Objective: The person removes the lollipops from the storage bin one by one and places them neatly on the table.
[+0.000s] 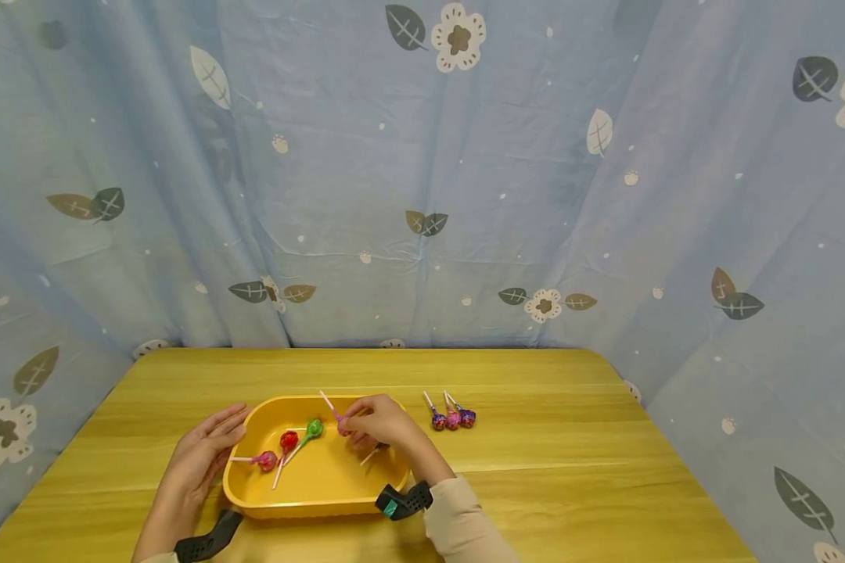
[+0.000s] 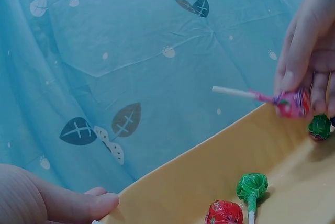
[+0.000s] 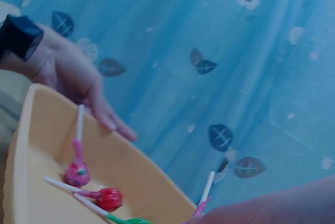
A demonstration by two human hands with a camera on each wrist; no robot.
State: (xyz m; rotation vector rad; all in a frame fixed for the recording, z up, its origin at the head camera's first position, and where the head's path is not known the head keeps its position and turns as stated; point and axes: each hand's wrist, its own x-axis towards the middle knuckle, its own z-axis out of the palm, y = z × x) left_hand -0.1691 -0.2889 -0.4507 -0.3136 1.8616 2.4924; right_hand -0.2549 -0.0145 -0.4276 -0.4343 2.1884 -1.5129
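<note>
My right hand [image 1: 380, 422] pinches a pink lollipop [image 2: 293, 103] by its wrapped candy, over the right part of the yellow tray [image 1: 324, 504]. The stick points up and to the left. Under that hand lie a green lollipop [image 2: 319, 127] and a dark-wrapped one, both partly hidden. My left hand [image 1: 200, 453] rests against the tray's left side, fingers stretched along the outer wall. Inside the tray's left half are a pink lollipop [image 3: 77, 174], a red lollipop [image 1: 289, 440] and another green lollipop [image 1: 314, 428], their sticks close together or crossing.
To the right of the tray, two purple-blue lollipops [image 1: 439, 421] and a pink one [image 1: 453, 420] lie side by side on the wooden table [image 1: 570, 469]. A blue patterned curtain [image 1: 338, 180] hangs behind the table's back edge.
</note>
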